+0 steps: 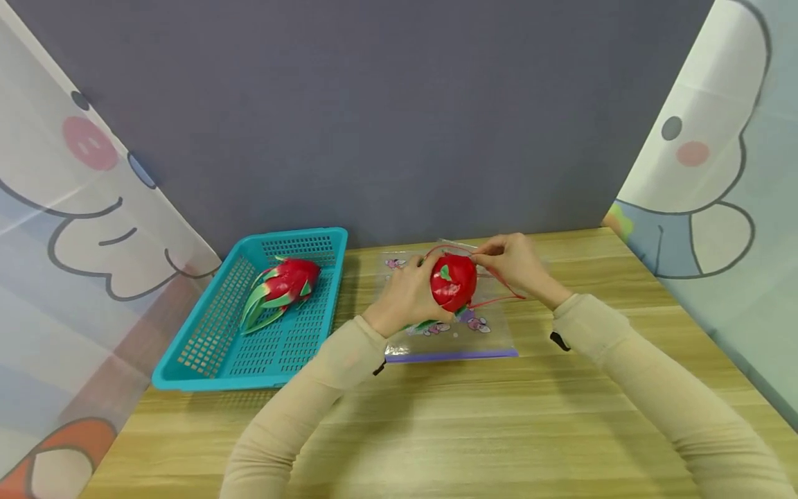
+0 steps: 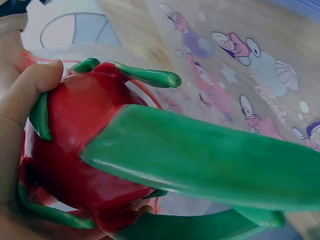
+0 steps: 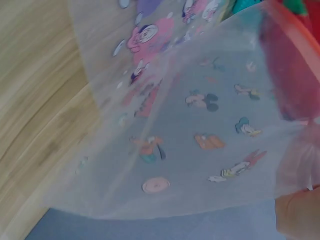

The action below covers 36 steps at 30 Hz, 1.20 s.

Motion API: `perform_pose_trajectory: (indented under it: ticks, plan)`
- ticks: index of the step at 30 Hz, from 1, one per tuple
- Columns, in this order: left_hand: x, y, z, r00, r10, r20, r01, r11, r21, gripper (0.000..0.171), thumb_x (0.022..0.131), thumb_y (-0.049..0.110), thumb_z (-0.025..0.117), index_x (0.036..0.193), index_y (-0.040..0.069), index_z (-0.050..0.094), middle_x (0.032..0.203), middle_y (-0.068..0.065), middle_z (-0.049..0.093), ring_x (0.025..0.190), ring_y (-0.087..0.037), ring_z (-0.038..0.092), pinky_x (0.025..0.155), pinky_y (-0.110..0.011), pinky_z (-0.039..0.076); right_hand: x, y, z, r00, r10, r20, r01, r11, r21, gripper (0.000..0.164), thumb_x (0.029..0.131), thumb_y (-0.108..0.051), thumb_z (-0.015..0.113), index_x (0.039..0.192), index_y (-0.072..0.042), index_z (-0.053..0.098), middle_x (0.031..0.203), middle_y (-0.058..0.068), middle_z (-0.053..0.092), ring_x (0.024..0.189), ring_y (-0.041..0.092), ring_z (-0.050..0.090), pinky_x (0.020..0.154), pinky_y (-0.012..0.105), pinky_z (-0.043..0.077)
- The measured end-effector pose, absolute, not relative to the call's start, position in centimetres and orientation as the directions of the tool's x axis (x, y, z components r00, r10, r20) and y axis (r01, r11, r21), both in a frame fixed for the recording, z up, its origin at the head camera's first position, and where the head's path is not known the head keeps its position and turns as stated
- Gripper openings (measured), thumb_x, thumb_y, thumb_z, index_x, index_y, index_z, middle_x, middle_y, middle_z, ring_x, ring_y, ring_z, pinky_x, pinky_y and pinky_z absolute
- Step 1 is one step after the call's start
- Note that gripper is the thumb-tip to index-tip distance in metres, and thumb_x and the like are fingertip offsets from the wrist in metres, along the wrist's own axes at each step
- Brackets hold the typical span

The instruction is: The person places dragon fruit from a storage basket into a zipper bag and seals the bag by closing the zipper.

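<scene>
My left hand (image 1: 404,294) grips a red dragon fruit (image 1: 454,283) with green leaf tips. In the left wrist view, the thumb lies over the red skin and long green leaves (image 2: 200,155) reach out to the right. My right hand (image 1: 514,263) pinches the red rim of a clear zip bag (image 3: 200,145) printed with small cartoon figures. That rim stands open in a loop around the fruit. Seen from the right wrist, the fruit's red side shows through the film near the rim. Below both hands, a second clear bag with a purple zip (image 1: 451,357) lies flat.
At the left stands a blue plastic basket (image 1: 339,242) holding another dragon fruit (image 1: 296,279) with long pale-green leaves. Wood-grain table (image 1: 474,430) extends toward me. A dark grey panel (image 1: 399,125) rises behind, and cartoon-printed cloths hang on both sides.
</scene>
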<state>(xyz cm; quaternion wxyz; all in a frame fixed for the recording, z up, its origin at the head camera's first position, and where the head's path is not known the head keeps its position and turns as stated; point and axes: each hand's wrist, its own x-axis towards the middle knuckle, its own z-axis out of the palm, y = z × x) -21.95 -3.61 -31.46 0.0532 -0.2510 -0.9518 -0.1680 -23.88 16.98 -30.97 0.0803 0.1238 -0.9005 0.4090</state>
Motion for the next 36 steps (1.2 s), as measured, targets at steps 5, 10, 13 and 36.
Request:
perform_pose_trajectory:
  ticks: [5, 10, 13, 36]
  plan:
    - [-22.8, -3.4, -32.0, -0.900, 0.409, 0.155, 0.437, 0.850, 0.296, 0.102, 0.059, 0.052, 0.077, 0.140, 0.015, 0.028, 0.126, -0.015, 0.048, 0.098, -0.031, 0.059, 0.076, -0.041, 0.054, -23.8, 16.1, -30.9, -0.955, -0.176, 0.239, -0.296, 0.611, -0.734, 0.015, 0.083, -0.017, 0.068, 0.090, -0.004, 0.072, 0.087, 0.014, 0.070, 0.071, 0.015, 0.062, 0.058, 0.022, 0.049]
    - [-23.6, -2.9, -32.5, -0.912, 0.369, 0.179, 0.408, 0.862, 0.301, 0.103, 0.059, 0.054, 0.076, 0.141, 0.013, 0.029, 0.126, -0.015, 0.049, 0.096, -0.030, 0.061, 0.075, -0.040, 0.055, -23.8, 15.5, -30.8, -0.954, -0.175, 0.245, -0.300, 0.604, -0.738, 0.014, 0.082, -0.015, 0.069, 0.090, -0.003, 0.072, 0.086, 0.014, 0.070, 0.062, 0.012, 0.057, 0.053, 0.022, 0.046]
    - [-24.0, -2.5, -32.5, -0.924, 0.331, 0.191, 0.375, 0.881, 0.287, 0.103, 0.058, 0.058, 0.076, 0.139, 0.011, 0.032, 0.125, -0.015, 0.049, 0.096, -0.031, 0.060, 0.075, -0.040, 0.055, -23.8, 15.3, -30.8, -0.959, -0.171, 0.227, -0.284, 0.596, -0.751, 0.014, 0.082, -0.015, 0.069, 0.090, -0.004, 0.072, 0.085, 0.013, 0.070, 0.058, 0.010, 0.055, 0.051, 0.021, 0.045]
    - [-25.1, 0.6, -34.5, -0.836, 0.325, 0.441, 0.395, 0.916, 0.075, 0.094, 0.058, 0.062, 0.075, 0.130, 0.012, 0.042, 0.126, -0.014, 0.047, 0.093, -0.028, 0.063, 0.070, -0.034, 0.056, -23.3, 16.4, -30.0, -0.987, -0.148, 0.059, -0.121, 0.455, -0.882, 0.028, 0.083, -0.027, 0.068, 0.098, -0.004, 0.069, 0.075, 0.002, 0.066, 0.058, 0.011, 0.050, 0.046, 0.024, 0.038]
